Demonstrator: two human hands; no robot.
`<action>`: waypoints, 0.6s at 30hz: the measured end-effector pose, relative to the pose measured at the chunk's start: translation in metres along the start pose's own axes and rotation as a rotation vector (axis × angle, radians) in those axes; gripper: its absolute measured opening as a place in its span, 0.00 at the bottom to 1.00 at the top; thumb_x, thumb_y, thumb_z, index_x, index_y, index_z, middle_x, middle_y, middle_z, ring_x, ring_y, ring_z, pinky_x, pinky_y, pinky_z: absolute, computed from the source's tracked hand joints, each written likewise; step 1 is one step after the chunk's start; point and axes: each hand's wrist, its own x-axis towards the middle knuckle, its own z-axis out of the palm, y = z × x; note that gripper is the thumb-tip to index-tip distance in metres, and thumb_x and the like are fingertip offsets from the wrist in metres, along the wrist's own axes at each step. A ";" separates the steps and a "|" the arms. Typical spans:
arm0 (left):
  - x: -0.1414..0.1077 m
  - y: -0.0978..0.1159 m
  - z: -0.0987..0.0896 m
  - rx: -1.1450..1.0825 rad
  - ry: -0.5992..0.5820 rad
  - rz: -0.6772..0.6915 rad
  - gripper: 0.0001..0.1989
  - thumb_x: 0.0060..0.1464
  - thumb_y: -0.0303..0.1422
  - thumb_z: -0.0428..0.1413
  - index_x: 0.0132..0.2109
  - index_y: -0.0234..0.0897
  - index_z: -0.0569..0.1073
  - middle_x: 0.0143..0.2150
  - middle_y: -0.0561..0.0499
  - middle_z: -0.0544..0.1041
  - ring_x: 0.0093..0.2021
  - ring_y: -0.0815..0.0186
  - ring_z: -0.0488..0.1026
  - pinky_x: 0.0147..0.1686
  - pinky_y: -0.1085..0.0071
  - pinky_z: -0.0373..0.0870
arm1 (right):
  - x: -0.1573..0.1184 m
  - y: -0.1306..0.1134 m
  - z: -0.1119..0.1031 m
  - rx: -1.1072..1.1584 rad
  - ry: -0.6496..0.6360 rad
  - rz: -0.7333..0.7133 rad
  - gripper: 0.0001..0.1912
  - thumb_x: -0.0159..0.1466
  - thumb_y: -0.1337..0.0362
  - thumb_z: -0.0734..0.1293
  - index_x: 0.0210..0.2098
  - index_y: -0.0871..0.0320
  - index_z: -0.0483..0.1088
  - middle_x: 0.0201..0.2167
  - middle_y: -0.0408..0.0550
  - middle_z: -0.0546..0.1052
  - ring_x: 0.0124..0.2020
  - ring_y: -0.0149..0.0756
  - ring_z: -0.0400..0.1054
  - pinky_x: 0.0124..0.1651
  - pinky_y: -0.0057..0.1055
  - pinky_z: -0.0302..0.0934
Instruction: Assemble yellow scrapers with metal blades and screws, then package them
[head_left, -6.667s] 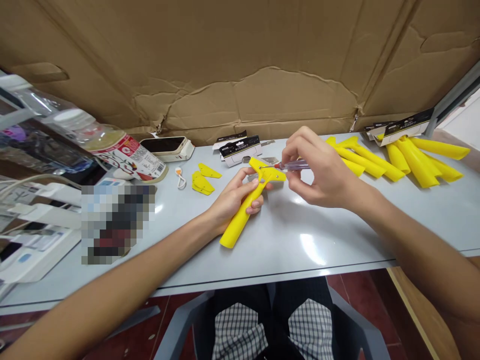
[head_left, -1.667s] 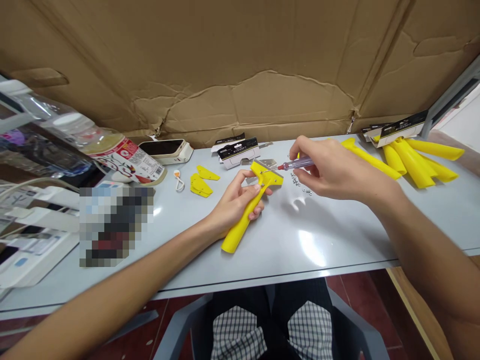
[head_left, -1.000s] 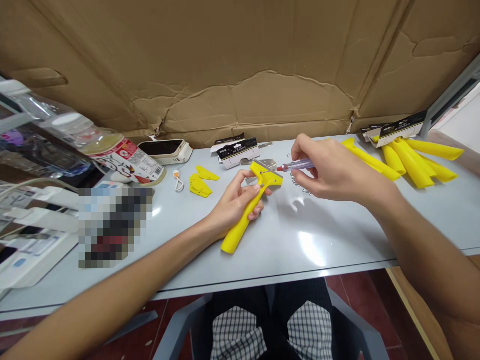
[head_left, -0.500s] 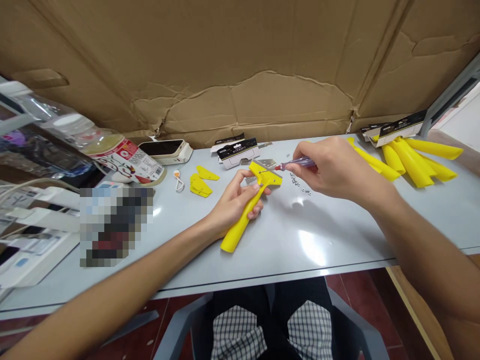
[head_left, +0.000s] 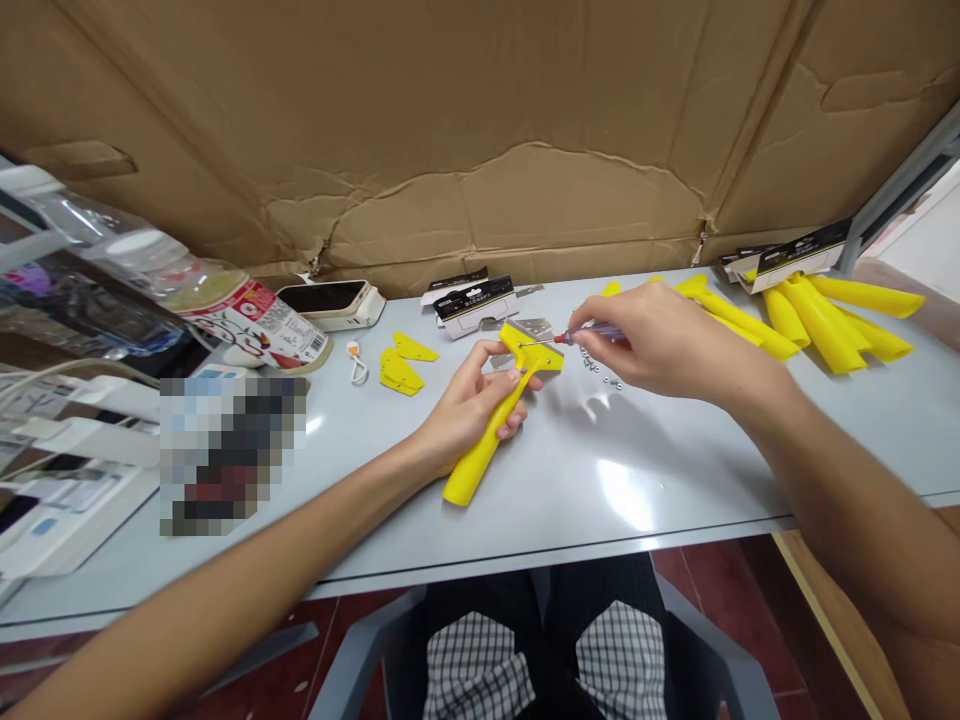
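Note:
My left hand (head_left: 480,405) is closed round the neck of a yellow scraper (head_left: 480,462), whose handle slants toward me and whose wide head points away. A metal blade shows at the far side of that head. My right hand (head_left: 637,335) pinches the handle of a screwdriver (head_left: 561,338). The thin shaft reaches left across the scraper head, its tip at a screw on the left side. Just under my right fingers lie several small nuts or screws (head_left: 613,382). Several yellow plastic plates (head_left: 401,370) rest left of my left hand.
Black-and-white card packages (head_left: 476,305) lie behind the scraper. More yellow handles (head_left: 817,320) are piled at the right. A phone (head_left: 330,303), a white cable (head_left: 358,362) and a bottle with a red label (head_left: 255,315) are on the left. Cardboard (head_left: 480,120) walls the back.
My right hand has shifted and turned slightly on the screwdriver, uncovering more yellow pieces behind it. My left hand and the scraper stay almost still.

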 end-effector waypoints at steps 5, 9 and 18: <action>0.000 0.001 0.000 0.001 0.000 -0.008 0.20 0.64 0.38 0.65 0.52 0.44 0.61 0.44 0.49 0.82 0.21 0.74 0.70 0.20 0.77 0.65 | -0.003 0.003 0.002 0.066 -0.141 -0.098 0.18 0.73 0.63 0.64 0.58 0.50 0.80 0.41 0.48 0.85 0.37 0.39 0.74 0.39 0.33 0.56; 0.000 0.001 0.000 0.017 -0.013 -0.017 0.19 0.65 0.39 0.63 0.53 0.44 0.60 0.45 0.48 0.82 0.22 0.71 0.73 0.19 0.75 0.67 | 0.000 0.005 0.010 -0.006 -0.218 -0.034 0.18 0.69 0.66 0.65 0.55 0.51 0.80 0.32 0.46 0.82 0.29 0.36 0.68 0.35 0.33 0.53; 0.002 0.003 -0.002 -0.059 0.003 -0.063 0.16 0.65 0.34 0.62 0.53 0.42 0.64 0.45 0.45 0.83 0.24 0.71 0.74 0.21 0.74 0.68 | 0.007 0.023 0.011 -0.047 -0.138 -0.020 0.14 0.68 0.65 0.66 0.51 0.53 0.78 0.47 0.51 0.80 0.38 0.40 0.72 0.38 0.34 0.57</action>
